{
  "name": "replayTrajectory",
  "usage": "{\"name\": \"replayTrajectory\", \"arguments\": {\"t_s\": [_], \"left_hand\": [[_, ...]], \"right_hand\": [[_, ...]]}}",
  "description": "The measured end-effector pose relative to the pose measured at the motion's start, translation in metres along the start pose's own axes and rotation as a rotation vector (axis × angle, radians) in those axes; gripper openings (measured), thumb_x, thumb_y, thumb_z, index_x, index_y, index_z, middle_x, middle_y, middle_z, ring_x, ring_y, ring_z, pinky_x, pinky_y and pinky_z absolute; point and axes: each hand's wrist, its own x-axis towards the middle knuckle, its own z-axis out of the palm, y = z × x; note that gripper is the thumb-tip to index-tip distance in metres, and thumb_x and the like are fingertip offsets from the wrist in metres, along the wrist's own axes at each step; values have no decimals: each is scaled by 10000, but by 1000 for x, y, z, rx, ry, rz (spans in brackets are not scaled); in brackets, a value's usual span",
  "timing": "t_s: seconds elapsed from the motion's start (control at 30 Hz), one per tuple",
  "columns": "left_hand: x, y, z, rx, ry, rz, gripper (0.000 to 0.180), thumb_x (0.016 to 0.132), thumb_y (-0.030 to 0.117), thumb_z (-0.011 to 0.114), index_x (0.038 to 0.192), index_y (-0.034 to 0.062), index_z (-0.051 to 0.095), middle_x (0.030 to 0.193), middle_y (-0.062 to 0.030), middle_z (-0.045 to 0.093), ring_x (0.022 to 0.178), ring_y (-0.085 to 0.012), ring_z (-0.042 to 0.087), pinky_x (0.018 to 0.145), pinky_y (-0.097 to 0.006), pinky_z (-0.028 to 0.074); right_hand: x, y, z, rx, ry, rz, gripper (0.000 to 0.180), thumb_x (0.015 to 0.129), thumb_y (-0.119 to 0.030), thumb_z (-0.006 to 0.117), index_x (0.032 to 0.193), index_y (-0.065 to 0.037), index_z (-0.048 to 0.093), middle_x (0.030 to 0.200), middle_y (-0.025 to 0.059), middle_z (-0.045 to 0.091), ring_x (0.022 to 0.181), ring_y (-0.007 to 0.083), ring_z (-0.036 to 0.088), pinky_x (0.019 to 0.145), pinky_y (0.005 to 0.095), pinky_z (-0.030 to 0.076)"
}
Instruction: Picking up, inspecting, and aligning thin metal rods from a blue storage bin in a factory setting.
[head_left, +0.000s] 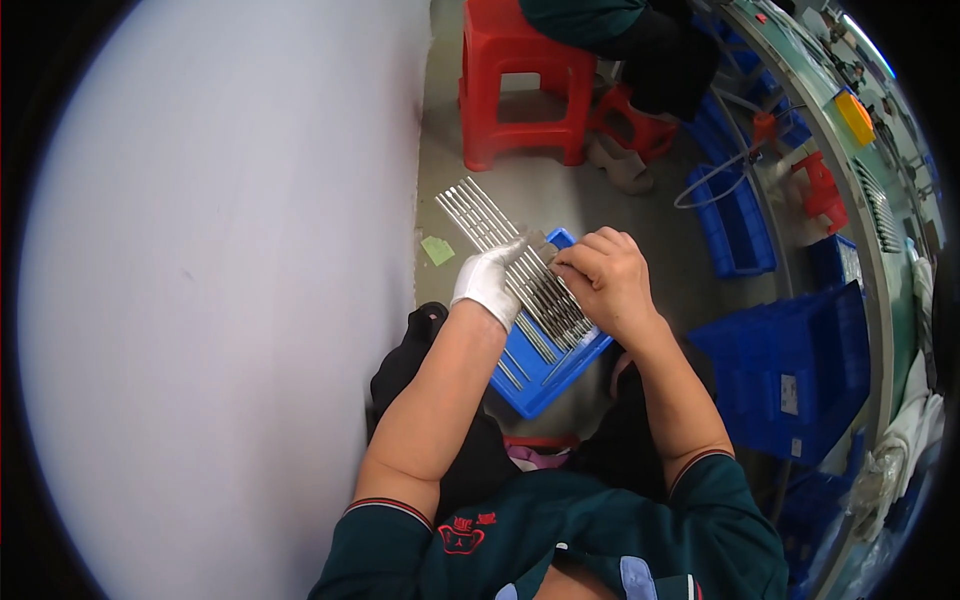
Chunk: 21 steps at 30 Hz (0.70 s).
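Observation:
My left hand (488,280), in a white glove, is closed round a flat row of slim silver metal rods (476,214). They lie side by side and slant from upper left to lower right, with darker lower parts. Over the right edge of the row, my bare right hand (612,280) has its thumb and fingers pinched together; what is between them is too small to tell. A small greyish-brown piece (540,246) shows between the hands, its kind unclear. Beneath, a blue plastic tray (533,398) holds more thin rods (534,338), partly covered by the held row.
A white wall (230,280) runs along my left. Ahead stand a red stool (525,95) and a seated person's dark-clothed leg (672,70). Blue bins (790,370) and a long green-topped workbench (850,130) line the right. A green scrap (437,250) lies on the floor.

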Motion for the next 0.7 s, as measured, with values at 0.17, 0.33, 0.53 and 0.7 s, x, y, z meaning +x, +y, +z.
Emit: {"name": "replayTrajectory", "arguments": {"t_s": [0.17,0.33,0.53,0.7], "left_hand": [[2,-1,-3,9,-2,-21,160,927,42,508,1075,19,565,1020,-160,601,893,-320,626,759,-475,560],[0,-5,-3,9,-27,0,195,891,48,570,1075,-13,585,981,-174,635,860,-287,641,742,-412,551],[2,-4,-4,56,-7,64,193,872,8,570,1060,-30,589,956,-156,645,828,-276,653,726,-402,556],[5,-2,-7,59,-24,28,160,914,29,525,1071,15,556,1017,-153,601,900,-317,627,781,-458,559]], "right_hand": [[1,-1,1,-40,-43,-89,99,651,-59,713,731,-78,656,691,43,600,685,234,556,652,346,430],[-1,1,6,-49,-74,-39,93,650,-58,712,724,-70,658,702,50,613,696,234,570,648,353,436],[2,-7,0,115,16,94,55,691,-73,702,721,-72,656,679,47,602,684,240,576,656,356,438],[0,-3,7,122,-12,107,73,687,-60,711,738,-53,659,688,59,610,688,249,577,670,355,446]]}}
